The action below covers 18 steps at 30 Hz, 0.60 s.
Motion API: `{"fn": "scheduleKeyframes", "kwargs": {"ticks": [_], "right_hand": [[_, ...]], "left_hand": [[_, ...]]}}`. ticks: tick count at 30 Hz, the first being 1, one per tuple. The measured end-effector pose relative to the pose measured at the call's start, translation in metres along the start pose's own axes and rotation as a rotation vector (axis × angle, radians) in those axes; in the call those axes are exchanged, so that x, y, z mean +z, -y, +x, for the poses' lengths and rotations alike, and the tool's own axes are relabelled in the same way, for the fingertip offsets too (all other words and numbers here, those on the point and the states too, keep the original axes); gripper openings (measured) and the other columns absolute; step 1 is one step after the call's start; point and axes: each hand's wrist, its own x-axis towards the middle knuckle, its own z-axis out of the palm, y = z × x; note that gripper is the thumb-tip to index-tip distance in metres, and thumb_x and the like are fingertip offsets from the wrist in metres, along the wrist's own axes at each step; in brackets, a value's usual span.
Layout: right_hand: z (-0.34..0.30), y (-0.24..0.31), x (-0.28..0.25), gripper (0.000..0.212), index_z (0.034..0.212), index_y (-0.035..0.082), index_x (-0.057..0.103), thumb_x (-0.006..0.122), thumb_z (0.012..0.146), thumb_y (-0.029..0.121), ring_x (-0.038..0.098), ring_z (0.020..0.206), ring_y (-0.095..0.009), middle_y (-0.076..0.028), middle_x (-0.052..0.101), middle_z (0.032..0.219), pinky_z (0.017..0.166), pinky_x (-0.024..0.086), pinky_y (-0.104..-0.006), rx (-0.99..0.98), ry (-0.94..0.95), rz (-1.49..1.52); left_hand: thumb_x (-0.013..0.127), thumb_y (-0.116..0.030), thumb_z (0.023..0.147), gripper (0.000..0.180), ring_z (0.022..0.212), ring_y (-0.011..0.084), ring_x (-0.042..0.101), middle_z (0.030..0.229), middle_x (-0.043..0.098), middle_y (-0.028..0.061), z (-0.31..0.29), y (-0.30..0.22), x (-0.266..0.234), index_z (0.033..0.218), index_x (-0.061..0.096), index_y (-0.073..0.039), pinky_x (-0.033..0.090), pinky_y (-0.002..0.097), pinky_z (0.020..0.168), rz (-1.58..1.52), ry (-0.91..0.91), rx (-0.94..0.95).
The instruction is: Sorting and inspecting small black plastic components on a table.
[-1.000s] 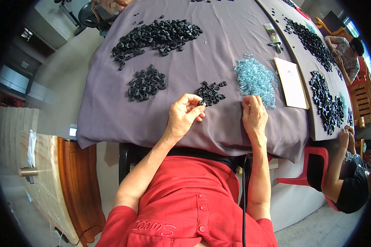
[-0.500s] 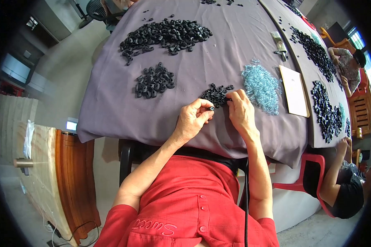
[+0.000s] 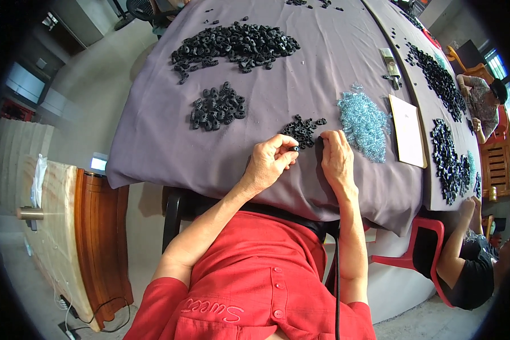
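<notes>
My left hand (image 3: 271, 161) pinches a small black ring-shaped piece (image 3: 294, 148) between thumb and fingertips, its pale hole facing me. Beside it, my right hand (image 3: 338, 161) has its fingers drawn together and pointing down at the cloth. A dark spot shows at those fingertips, too small to make out. Just beyond both hands lies a small pile of black ring-shaped pieces (image 3: 301, 130). To the right of that pile is a heap of clear bluish small pieces (image 3: 365, 126), close past my right fingertips.
Farther off on the grey tablecloth (image 3: 153, 136) lie a medium pile (image 3: 218, 106) and a large pile (image 3: 238, 45) of black ridged pieces. A white board (image 3: 407, 130) and a tube (image 3: 390, 61) lie at the right. Two people (image 3: 473, 255) sit along the right side.
My right hand has drawn back a little from the small black pile. My left hand still pinches its black piece. The whole view has shifted slightly.
</notes>
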Motion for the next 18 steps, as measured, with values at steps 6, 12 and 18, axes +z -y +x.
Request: {"fn": "scheduleKeyframes", "kwargs": {"ticks": [6,12,18], "right_hand": [[-0.0024,-0.0063,-0.0024,0.019,0.095,0.002,0.056,0.050,0.078,-0.005,0.056,0.083,-0.034,-0.014,0.055,0.087,0.072,0.046,-0.0404,-0.014,0.011,0.036],[-0.0013,-0.0052,-0.0058,0.019,0.095,0.001,0.058,0.055,0.076,-0.003,0.056,0.083,-0.032,-0.014,0.056,0.087,0.074,0.046,-0.0391,-0.044,0.002,0.154],[-0.0041,-0.0049,-0.0034,0.019,0.093,0.003,0.058,0.063,0.075,0.003,0.055,0.081,-0.032,-0.013,0.054,0.085,0.072,0.045,-0.0392,-0.057,0.030,0.044]], "left_hand": [[0.062,0.000,0.084,0.015,0.065,0.0058,0.059,0.079,0.062,0.0027,-0.0002,-0.0024,0.0002,0.099,0.059,-0.001,0.049,0.0207,0.055,0.022,0.006,-0.024],[0.061,0.000,0.084,0.014,0.066,0.0055,0.058,0.079,0.062,0.0016,0.0000,-0.0034,-0.0005,0.099,0.059,-0.001,0.049,0.0204,0.056,0.016,0.000,-0.017],[0.061,0.000,0.085,0.014,0.067,0.0052,0.058,0.079,0.063,0.0012,-0.0008,-0.0055,0.0015,0.099,0.060,-0.001,0.049,0.0202,0.057,0.022,-0.006,-0.016]]}}
